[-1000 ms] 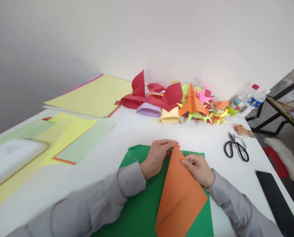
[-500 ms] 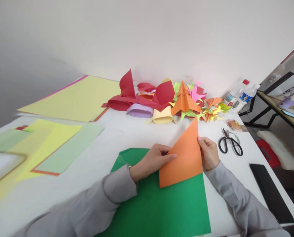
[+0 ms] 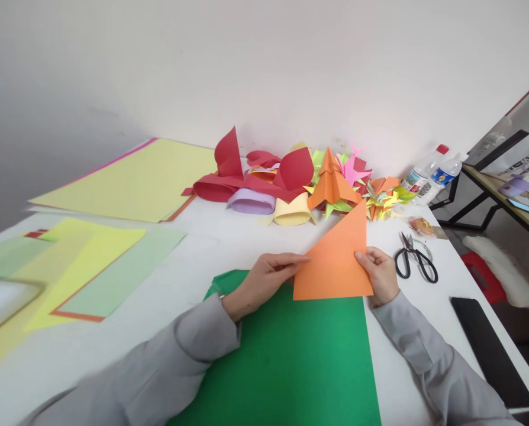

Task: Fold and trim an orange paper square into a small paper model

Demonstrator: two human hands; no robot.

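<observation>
Between my two hands an orange sheet of paper is held up, with a slanted upper-left edge and a pointed top. My left hand pinches its left edge between thumb and fingers. On the right edge, my right hand grips it, thumb in front and fingers behind. A large green sheet of paper lies on the table below, partly covered by my left forearm and the orange paper.
Black-handled scissors and a black flat case lie at right. Folded paper pieces and an orange paper plane stand along the wall, beside plastic bottles. Yellow sheets and a pale green sheet lie left.
The orange paper has been raised slightly and turned so its lower edge is nearly level. My left hand has slid to its left edge; my right thumb now lies over its front.
</observation>
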